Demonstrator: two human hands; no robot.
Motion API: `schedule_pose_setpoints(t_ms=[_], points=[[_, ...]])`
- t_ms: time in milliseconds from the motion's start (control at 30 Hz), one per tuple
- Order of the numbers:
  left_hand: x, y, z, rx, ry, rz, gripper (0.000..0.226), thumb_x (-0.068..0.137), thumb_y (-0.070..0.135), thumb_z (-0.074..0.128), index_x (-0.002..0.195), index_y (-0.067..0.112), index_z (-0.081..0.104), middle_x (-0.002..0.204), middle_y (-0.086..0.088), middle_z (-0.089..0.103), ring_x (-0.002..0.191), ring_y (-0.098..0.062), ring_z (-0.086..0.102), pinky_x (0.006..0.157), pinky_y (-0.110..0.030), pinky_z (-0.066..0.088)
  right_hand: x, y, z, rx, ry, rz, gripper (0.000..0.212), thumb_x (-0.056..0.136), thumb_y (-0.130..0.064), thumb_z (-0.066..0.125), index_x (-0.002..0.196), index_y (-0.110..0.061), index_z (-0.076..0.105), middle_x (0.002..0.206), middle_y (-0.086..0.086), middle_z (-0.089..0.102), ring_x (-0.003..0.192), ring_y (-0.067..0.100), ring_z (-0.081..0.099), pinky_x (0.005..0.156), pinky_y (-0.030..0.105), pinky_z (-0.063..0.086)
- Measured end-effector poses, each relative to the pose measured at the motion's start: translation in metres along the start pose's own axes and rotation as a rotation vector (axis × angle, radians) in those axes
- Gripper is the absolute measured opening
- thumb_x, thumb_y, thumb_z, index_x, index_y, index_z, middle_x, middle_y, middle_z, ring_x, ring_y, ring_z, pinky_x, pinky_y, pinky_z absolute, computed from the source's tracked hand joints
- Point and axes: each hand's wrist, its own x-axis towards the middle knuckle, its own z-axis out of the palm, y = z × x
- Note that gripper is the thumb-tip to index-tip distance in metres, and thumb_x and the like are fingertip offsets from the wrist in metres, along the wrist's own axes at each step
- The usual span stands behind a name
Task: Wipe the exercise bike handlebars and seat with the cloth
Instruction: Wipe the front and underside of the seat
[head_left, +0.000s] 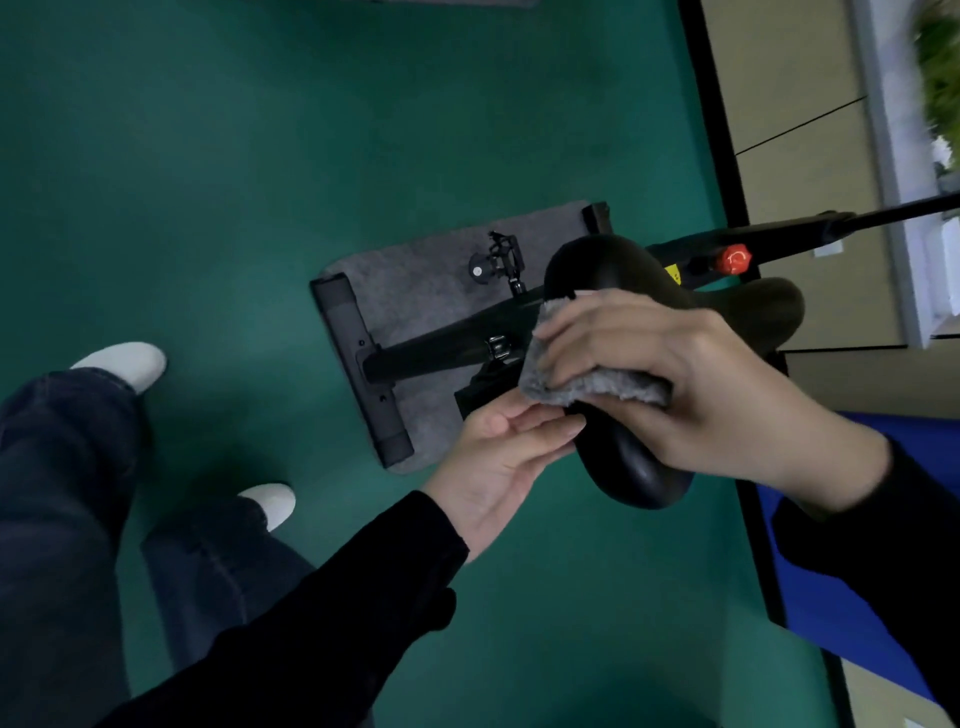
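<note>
The black bike seat (639, 467) sits in the middle right of the head view, seen from above. A fluffy grey cloth (587, 389) lies across the seat's middle. My right hand (691, 374) lies over the cloth, fingers curved round it, pressing it onto the seat. My left hand (498, 457) is palm up at the seat's left edge, its straight fingers touching the seat's side just under the cloth. The handlebars are out of view.
The bike frame (441, 348) and rear stabiliser bar (363, 369) stand on a grey mat (415, 270) over green floor. A red knob (732, 259) sits on the frame beyond the seat. My legs and white shoes (130, 364) are at left. A wall and blue panel (841, 613) are at right.
</note>
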Motion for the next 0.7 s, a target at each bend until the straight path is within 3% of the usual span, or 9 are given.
schedule_pose_setpoints(t_ms=[267,467,600,700], points=[[0.0,0.0,0.003,-0.068,-0.007,-0.028,0.046,0.08,0.004,0.062,0.125,-0.003,0.055,0.124,-0.018,0.061,0.114,-0.023,0.057,0.106,-0.035,0.043,0.024,0.016,-0.014,-0.101,-0.018,-0.009,0.014,0.086,-0.001,0.067,0.099,-0.002,0.071,0.1,0.005,0.069,0.11,0.022,0.06,0.1,0.038,0.044],[0.002,0.006,-0.002,0.037,-0.02,-0.057,0.047,0.08,0.007,0.066,0.126,0.001,0.056,0.124,-0.018,0.062,0.119,-0.029,0.056,0.106,-0.037,0.043,0.056,0.042,-0.035,-0.028,0.083,0.316,0.008,0.088,-0.013,0.064,0.094,-0.018,0.068,0.082,-0.004,0.067,0.079,0.003,0.059,0.074,0.019,0.044],[0.003,0.016,-0.002,0.108,-0.021,-0.07,0.049,0.076,0.009,0.068,0.123,0.001,0.057,0.121,-0.018,0.063,0.115,-0.028,0.059,0.102,-0.034,0.046,0.052,0.039,-0.026,0.024,0.222,0.394,0.012,0.088,-0.012,0.063,0.089,-0.024,0.064,0.081,-0.012,0.063,0.079,-0.001,0.057,0.076,0.019,0.043],[0.003,0.02,-0.002,0.135,-0.026,-0.083,0.049,0.074,0.009,0.068,0.122,0.001,0.058,0.12,-0.018,0.064,0.111,-0.024,0.061,0.098,-0.03,0.048,0.036,0.025,-0.015,-0.037,0.241,0.265,0.008,0.086,-0.01,0.064,0.093,-0.009,0.069,0.094,-0.002,0.068,0.097,0.011,0.062,0.088,0.029,0.048]])
